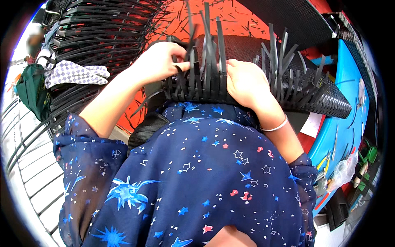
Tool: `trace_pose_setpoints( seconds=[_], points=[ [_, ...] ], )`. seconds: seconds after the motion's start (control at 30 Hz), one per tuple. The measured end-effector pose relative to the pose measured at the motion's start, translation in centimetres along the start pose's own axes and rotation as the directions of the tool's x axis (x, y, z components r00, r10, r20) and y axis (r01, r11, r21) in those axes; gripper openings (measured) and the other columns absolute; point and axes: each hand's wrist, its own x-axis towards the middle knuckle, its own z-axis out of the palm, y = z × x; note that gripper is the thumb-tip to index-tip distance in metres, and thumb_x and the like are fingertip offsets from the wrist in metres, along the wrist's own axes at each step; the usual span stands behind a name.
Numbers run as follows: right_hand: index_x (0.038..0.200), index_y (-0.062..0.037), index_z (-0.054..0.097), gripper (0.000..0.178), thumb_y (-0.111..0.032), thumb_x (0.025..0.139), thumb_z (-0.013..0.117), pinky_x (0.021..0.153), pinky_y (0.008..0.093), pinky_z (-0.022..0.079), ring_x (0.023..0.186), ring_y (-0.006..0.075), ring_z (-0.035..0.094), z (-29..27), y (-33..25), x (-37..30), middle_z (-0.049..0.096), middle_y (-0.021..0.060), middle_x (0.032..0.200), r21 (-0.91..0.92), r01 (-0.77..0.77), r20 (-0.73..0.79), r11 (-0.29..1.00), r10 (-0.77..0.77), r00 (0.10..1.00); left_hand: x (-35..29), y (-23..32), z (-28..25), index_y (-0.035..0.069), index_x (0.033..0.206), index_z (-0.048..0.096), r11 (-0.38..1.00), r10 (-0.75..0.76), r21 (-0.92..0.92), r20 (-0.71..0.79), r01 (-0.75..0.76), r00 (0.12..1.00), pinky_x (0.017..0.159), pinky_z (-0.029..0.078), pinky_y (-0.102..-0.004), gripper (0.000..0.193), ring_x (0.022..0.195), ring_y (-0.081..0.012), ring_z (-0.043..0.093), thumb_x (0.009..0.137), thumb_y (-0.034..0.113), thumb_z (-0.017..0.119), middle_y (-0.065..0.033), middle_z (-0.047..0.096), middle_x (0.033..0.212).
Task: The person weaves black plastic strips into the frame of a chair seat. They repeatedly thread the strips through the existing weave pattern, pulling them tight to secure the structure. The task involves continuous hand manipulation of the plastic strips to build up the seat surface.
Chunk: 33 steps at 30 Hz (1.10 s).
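Note:
A black woven piece made of flat plastic strips lies across in front of my body. Loose strip ends stand up along its near edge, and more stick out toward the right. My left hand is at the left part of that edge, thumb and fingers closed on a black strip, which is smeared by motion. On the other side of the upright ends, my right hand grips the near edge of the weave, its fingertips partly hidden by the strips.
Long black strips hang in a bundle at the left, beside a checkered cloth and a dark green bag. Strip scraps litter the red floor. At the right a blue table bears tools and a clear plastic bag.

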Motion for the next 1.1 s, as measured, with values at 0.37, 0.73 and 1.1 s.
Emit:
trace_pose_setpoints(
  seconds=[0.37,0.73,1.1],
  points=[
    [0.105,-0.0011,0.073,0.032,-0.021,0.096,0.05,0.081,0.0438,0.055,0.088,0.0328,0.069,-0.2,0.1,-0.1,0.071,0.0152,0.097,0.019,0.02,0.036,1.0,-0.021,0.999,-3.4,-1.4,-0.4,0.005,0.106,0.069,0.762,-0.268,-0.61,0.009,0.218,0.963,0.077,0.054,-0.024,0.021,0.088,-0.0081,0.066,0.099,0.024,0.065,0.0008,0.07,0.094],
    [0.099,-0.0007,0.073,0.028,-0.018,0.095,0.052,0.08,0.0438,0.056,0.084,0.0346,0.07,-0.6,0.0,-0.3,0.071,0.0158,0.097,0.025,0.005,0.015,1.0,-0.006,1.0,-4.7,-2.9,-1.6,0.003,0.117,0.067,0.724,0.065,-0.688,0.153,0.058,0.986,0.089,0.053,-0.0264,0.022,0.098,-0.0074,0.064,0.101,0.015,0.061,-0.0033,0.071,0.11],
    [0.097,-0.0018,0.072,0.031,-0.021,0.099,0.048,0.081,0.044,0.056,0.087,0.0339,0.07,-0.5,-0.1,-0.3,0.071,0.0159,0.095,0.002,-0.016,0.034,1.0,0.016,0.999,-5.1,0.2,0.9,0.005,0.1,0.068,0.291,-0.337,-0.934,0.104,0.209,0.936,0.087,0.053,-0.0308,0.027,0.088,-0.0149,0.067,0.103,0.029,0.058,-0.0027,0.069,0.089]
  ],
)
